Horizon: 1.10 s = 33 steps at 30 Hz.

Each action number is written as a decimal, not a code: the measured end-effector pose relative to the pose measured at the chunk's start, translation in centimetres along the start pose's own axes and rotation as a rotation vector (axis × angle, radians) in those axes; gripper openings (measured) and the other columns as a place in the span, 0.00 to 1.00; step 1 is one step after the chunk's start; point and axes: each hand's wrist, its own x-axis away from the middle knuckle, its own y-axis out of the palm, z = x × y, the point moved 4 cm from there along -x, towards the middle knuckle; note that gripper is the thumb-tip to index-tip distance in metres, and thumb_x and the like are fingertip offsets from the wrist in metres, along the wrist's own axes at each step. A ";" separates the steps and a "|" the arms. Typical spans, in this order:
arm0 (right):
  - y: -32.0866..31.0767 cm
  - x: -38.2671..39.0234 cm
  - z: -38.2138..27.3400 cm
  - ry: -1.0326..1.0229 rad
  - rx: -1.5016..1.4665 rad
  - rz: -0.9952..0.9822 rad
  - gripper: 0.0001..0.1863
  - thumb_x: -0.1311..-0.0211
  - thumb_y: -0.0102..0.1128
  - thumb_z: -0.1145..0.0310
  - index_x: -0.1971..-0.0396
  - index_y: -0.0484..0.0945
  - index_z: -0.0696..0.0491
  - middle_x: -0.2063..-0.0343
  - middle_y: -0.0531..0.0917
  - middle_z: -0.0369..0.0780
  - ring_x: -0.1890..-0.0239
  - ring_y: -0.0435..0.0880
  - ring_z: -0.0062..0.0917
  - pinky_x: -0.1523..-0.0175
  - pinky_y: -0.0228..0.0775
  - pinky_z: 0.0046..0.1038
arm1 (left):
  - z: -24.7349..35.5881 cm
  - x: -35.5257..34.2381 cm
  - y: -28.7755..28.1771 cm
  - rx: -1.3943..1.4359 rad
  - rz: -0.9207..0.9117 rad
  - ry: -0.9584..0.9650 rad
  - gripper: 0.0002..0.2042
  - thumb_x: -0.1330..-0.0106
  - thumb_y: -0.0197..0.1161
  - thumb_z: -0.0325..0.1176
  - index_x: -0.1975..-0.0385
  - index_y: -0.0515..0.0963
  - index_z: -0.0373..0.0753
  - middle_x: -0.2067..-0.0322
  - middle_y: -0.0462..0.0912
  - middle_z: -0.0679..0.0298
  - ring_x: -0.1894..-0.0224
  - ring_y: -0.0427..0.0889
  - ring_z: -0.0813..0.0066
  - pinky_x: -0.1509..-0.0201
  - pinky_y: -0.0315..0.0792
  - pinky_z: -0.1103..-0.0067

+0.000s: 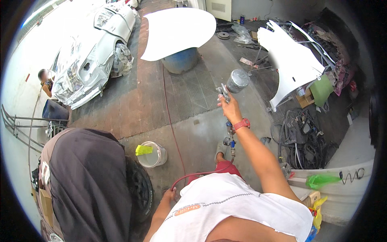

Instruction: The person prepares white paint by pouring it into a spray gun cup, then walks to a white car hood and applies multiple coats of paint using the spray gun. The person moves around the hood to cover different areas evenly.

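My right hand (229, 105) is stretched forward and closed around a spray gun (223, 92), whose round grey metal cup (238, 80) sits at the gun's right. Below the wrist hang pipe fittings with blue valve parts (232, 144). Low down at the left of my body, my left hand (169, 196) is closed on a red air hose (197, 174). Ahead of the spray gun, a white car hood panel (179, 32) lies on top of a blue drum (181, 61). A white fender-like body panel (288, 60) rests on a stand to the right.
A white bucket (158, 156) with a yellow-green cloth (144, 150) stands near a dark-covered vehicle (88, 181). Hose runs across the floor. A masked white car (94, 52) stands far left, with another person (45, 82) beside it. Dark coiled cables and parts (302, 133) lie right.
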 end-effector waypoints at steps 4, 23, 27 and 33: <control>2.1 -7.2 0.8 -0.032 -0.070 -0.052 0.38 0.19 0.57 0.41 0.19 0.66 0.46 0.57 0.91 0.46 0.65 0.93 0.27 0.52 0.83 0.33 | 6.6 2.1 -0.2 0.187 -0.062 -0.146 0.33 0.21 0.50 0.64 0.38 0.83 0.39 0.44 0.88 0.44 0.37 0.85 0.50 0.35 0.77 0.59; 23.1 -28.2 -1.7 -0.082 -0.164 -0.371 0.34 0.15 0.46 0.42 0.22 0.71 0.49 0.71 0.89 0.41 0.72 0.89 0.25 0.57 0.81 0.31 | 19.5 -0.2 -1.2 0.621 0.110 -0.350 0.31 0.18 0.52 0.60 0.44 0.82 0.33 0.60 0.89 0.50 0.58 0.87 0.59 0.55 0.79 0.64; 29.2 -31.2 -2.7 -0.063 -0.112 -0.382 0.35 0.15 0.46 0.41 0.23 0.72 0.50 0.71 0.89 0.42 0.71 0.90 0.25 0.56 0.81 0.31 | 19.0 -3.4 -5.4 0.664 0.111 -0.371 0.31 0.18 0.52 0.59 0.45 0.82 0.31 0.63 0.89 0.51 0.62 0.87 0.61 0.60 0.79 0.65; 37.8 -34.8 -4.0 0.005 -0.092 -0.445 0.35 0.15 0.46 0.41 0.23 0.73 0.49 0.73 0.87 0.40 0.71 0.89 0.24 0.56 0.80 0.30 | 17.1 -8.9 -13.2 0.743 0.108 -0.421 0.31 0.17 0.52 0.58 0.47 0.82 0.29 0.68 0.90 0.53 0.69 0.88 0.63 0.66 0.80 0.66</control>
